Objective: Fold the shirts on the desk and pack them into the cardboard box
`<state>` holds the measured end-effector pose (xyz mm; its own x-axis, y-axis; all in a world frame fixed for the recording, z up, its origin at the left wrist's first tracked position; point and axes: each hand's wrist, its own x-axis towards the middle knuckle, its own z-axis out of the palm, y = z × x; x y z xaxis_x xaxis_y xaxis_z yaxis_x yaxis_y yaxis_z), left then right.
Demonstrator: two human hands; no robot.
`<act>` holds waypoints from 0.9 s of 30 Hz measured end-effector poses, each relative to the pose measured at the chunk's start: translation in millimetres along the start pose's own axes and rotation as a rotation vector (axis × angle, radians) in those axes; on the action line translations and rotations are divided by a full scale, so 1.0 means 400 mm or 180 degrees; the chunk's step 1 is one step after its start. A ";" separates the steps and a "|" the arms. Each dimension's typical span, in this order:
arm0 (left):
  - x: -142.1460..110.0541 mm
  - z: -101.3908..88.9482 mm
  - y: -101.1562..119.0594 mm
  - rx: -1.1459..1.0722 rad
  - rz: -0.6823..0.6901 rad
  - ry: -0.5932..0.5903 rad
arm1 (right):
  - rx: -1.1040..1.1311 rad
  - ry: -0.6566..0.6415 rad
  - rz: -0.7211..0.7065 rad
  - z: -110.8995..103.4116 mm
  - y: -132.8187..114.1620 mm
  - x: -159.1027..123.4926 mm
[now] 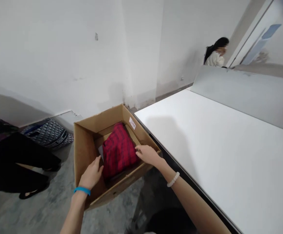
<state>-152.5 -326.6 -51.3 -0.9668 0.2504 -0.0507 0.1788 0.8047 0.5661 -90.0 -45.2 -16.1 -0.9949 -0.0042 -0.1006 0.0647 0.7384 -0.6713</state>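
An open cardboard box [83, 152] sits on the grey floor beside a table. Inside it lies a folded red plaid cloth [118, 149]. My left hand [91, 175], with a blue band on the wrist, reaches into the box and its fingers touch the cloth's left edge. On the cloth's right edge rests my right hand [147, 154], a white bead bracelet on its wrist, fingers curled against the fabric. Both hands press in on the cloth from either side.
A white table [224, 156] with a grey back panel runs along the right. Another person in black sits at the left [17, 162], with a patterned bag [47, 133] behind. A further person in white stands far back [215, 55] near a wall.
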 end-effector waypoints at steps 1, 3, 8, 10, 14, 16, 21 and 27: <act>-0.024 0.008 0.017 0.0177 0.0157 0.0001 | 0.0000 0.0070 -0.0041 -0.007 -0.004 -0.007; -0.056 0.026 0.080 0.0385 0.0494 0.0083 | 0.0135 0.0315 -0.0179 -0.018 -0.008 -0.029; -0.073 0.100 0.327 -0.0178 0.1632 0.0318 | 0.0907 0.1188 -0.0406 -0.034 0.020 -0.161; -0.083 0.148 0.424 -0.0410 0.2174 0.0132 | 0.1179 0.1574 -0.0236 -0.050 0.041 -0.247; -0.140 0.264 0.575 -0.0502 0.3434 -0.0572 | 0.1588 0.2585 0.0516 -0.097 0.101 -0.482; -0.184 0.327 0.632 -0.0458 0.3997 -0.0851 | 0.1566 0.3246 0.0978 -0.117 0.143 -0.630; -0.293 0.488 0.747 -0.0664 0.4957 -0.1218 | 0.0715 0.4650 0.2147 -0.143 0.268 -1.037; -0.351 0.662 0.837 -0.0916 0.5859 -0.1143 | -0.0776 0.4855 0.3735 -0.213 0.392 -1.408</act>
<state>91.3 50.2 -72.6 0.4490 0.6891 0.5687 0.7323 -0.6485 0.2076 474.0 130.2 -2.1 0.3007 0.8831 0.3602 0.7672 0.0004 -0.6414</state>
